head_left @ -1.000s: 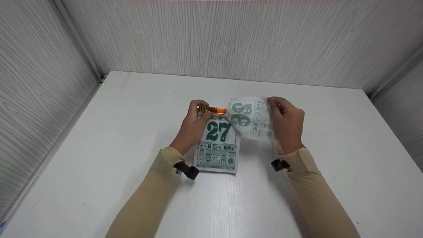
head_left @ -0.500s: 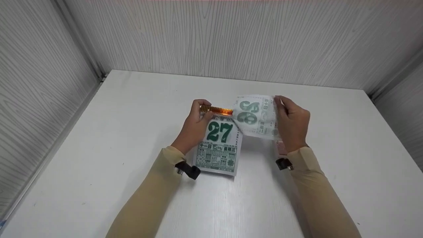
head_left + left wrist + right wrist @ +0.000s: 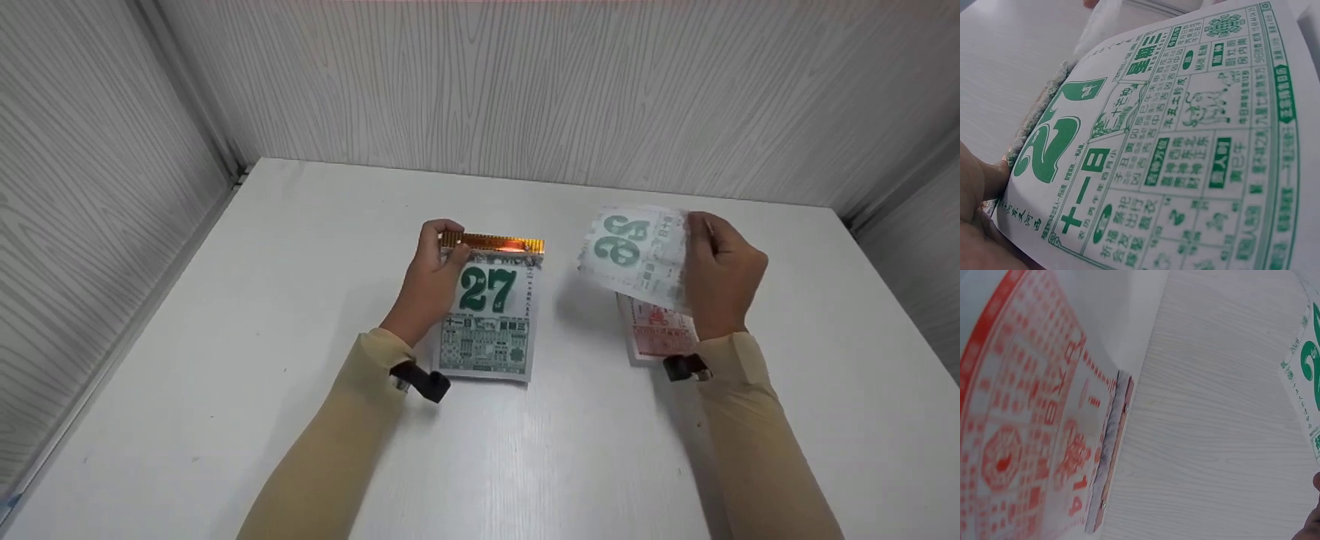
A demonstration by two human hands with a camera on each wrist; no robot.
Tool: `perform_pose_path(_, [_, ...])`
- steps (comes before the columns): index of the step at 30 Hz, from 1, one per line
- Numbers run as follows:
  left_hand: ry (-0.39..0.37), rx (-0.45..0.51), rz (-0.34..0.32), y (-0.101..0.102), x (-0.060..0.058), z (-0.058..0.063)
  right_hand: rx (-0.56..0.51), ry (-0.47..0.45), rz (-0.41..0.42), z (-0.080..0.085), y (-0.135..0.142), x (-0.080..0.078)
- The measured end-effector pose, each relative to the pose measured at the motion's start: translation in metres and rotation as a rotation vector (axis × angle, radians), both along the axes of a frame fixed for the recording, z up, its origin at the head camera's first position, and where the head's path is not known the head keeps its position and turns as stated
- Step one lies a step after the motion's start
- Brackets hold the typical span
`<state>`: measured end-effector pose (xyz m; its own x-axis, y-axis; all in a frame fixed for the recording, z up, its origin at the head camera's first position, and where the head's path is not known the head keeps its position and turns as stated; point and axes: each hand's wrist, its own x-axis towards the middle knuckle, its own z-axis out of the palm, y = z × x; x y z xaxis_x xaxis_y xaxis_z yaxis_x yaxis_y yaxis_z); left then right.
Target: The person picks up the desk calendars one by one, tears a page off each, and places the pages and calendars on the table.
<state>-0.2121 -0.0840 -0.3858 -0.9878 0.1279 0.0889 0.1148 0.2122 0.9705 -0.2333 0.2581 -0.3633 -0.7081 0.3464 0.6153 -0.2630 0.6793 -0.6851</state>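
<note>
A tear-off calendar (image 3: 487, 345) with a big green 27 leans at the middle of the table, a shiny gold-orange strip (image 3: 499, 244) along its top. My left hand (image 3: 431, 281) grips its upper left corner, thumb in front. In the left wrist view the green-printed page (image 3: 1185, 129) fills most of the picture, with part of the left hand (image 3: 982, 219) at the lower left. My right hand (image 3: 724, 277) pinches a loose thin sheet (image 3: 637, 255), large green digits showing sideways on it. The sheet hangs apart from the calendar; its printed side (image 3: 1304, 371) appears in the right wrist view.
A second calendar pad (image 3: 664, 330), printed in red, lies on the white table (image 3: 570, 450) under the right hand, partly hidden by sheet and hand. Its riveted binding (image 3: 1109, 461) shows in the right wrist view. Grey wood-grain panels (image 3: 525, 90) wall the table.
The green sheet has come away from the calendar and moved right with my right hand, baring the whole gold strip. More of the red pad shows. The left hand keeps its hold.
</note>
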Motion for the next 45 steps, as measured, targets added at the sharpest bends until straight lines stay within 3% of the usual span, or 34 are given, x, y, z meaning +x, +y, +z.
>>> perform_pose_path(7, [0.001,-0.006,0.001,0.004,0.002,0.005,0.005,-0.012,-0.024,0.003,0.005,0.004])
perform_pose_path(13, [0.005,-0.007,-0.004,0.006,0.006,0.011,0.001,-0.015,0.099,0.008,-0.015,0.015])
perform_pose_path(19, [-0.011,0.006,-0.007,0.009,0.01,0.015,0.087,-0.017,0.22,0.002,-0.035,0.018])
perform_pose_path(27, [-0.006,-0.062,-0.05,0.016,0.017,0.009,0.15,-0.053,0.27,-0.005,-0.047,0.02])
perform_pose_path(33, [-0.073,-0.201,-0.019,0.01,0.018,-0.002,0.201,-0.099,0.29,-0.008,-0.051,0.02])
perform_pose_path(39, [-0.128,-0.39,-0.023,-0.014,0.017,-0.009,0.225,-0.136,0.291,-0.009,-0.051,0.02])
perform_pose_path(45, [-0.219,-0.457,0.006,-0.041,0.017,-0.008,0.247,-0.158,0.309,-0.01,-0.052,0.02])
